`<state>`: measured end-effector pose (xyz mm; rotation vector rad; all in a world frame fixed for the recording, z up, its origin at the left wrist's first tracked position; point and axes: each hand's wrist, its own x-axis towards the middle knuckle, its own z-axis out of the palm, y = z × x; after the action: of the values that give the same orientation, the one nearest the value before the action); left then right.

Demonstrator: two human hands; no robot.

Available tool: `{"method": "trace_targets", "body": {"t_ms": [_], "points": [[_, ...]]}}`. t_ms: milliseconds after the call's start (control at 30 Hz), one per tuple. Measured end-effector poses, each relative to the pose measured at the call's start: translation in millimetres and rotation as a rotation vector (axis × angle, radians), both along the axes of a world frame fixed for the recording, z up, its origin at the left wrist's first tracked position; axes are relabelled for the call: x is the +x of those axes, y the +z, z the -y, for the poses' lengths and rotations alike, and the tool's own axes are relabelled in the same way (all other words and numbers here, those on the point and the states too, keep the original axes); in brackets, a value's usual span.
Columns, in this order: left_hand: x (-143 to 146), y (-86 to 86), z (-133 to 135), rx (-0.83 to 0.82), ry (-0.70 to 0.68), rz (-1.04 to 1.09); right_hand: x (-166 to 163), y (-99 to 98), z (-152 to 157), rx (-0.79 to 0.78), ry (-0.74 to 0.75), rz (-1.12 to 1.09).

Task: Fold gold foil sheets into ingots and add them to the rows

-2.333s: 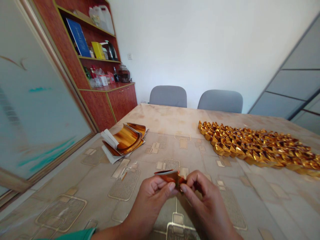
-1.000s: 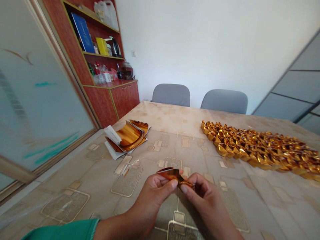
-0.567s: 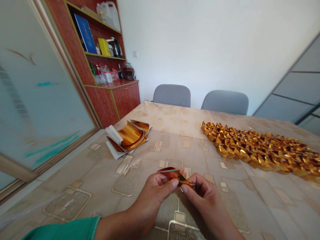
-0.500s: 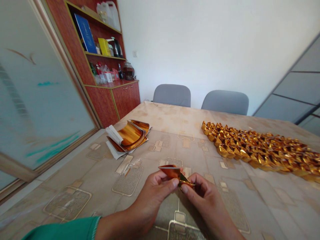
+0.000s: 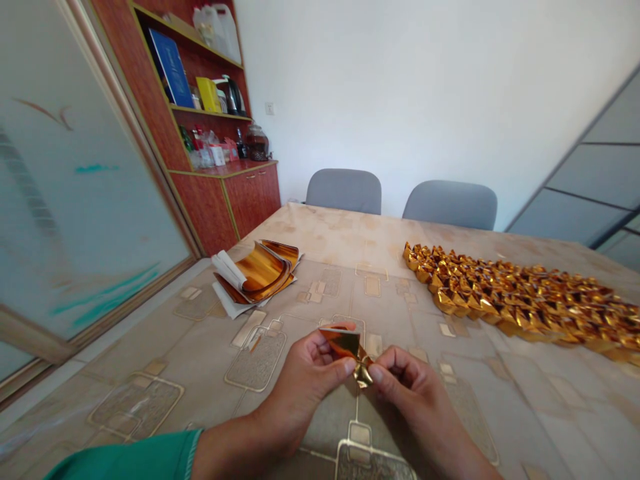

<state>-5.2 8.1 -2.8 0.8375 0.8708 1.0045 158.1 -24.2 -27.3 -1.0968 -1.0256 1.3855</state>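
A partly folded piece of gold foil paper [image 5: 346,343] is held just above the table, in the lower middle of the head view. My left hand [image 5: 310,373] pinches its left side, thumb in front and fingers behind. On the other side, my right hand [image 5: 410,383] grips the right edge between thumb and forefinger. A shiny crumpled fold of the paper pokes out between the two thumbs. The fingers behind the paper are partly hidden.
Many folded gold paper ingots [image 5: 505,293] stand in rows at the right. A stack of gold foil sheets [image 5: 263,270] lies at the left. Two grey chairs [image 5: 345,190] are behind the table [image 5: 320,230]. A red cabinet [image 5: 205,207] stands at the back left.
The paper's right part has been folded down and now shows a shiny crease between the thumbs. My right hand has shifted slightly right; the left hand stays nearly in place.
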Motion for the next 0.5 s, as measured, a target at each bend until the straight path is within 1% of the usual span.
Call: {"method": "trace_targets", "body": {"t_ms": [167, 300, 400, 500], "points": [[0.3, 0.6, -1.6, 0.025, 0.008, 0.028, -1.5, 0.4, 1.1, -0.009, 0.049, -0.022], [1.1, -1.4, -0.9, -0.013, 0.022, 0.051, -8.7, 4.6, 6.3, -0.026, 0.122, -0.001], [1.3, -2.7, -0.2, -0.046, 0.015, 0.049, -11.3, 5.2, 8.3, -0.003, 0.120, 0.006], [1.0, -3.3, -0.9, -0.042, 0.009, 0.051, -9.5, 3.6, 6.7, 0.013, 0.123, 0.027]]}}
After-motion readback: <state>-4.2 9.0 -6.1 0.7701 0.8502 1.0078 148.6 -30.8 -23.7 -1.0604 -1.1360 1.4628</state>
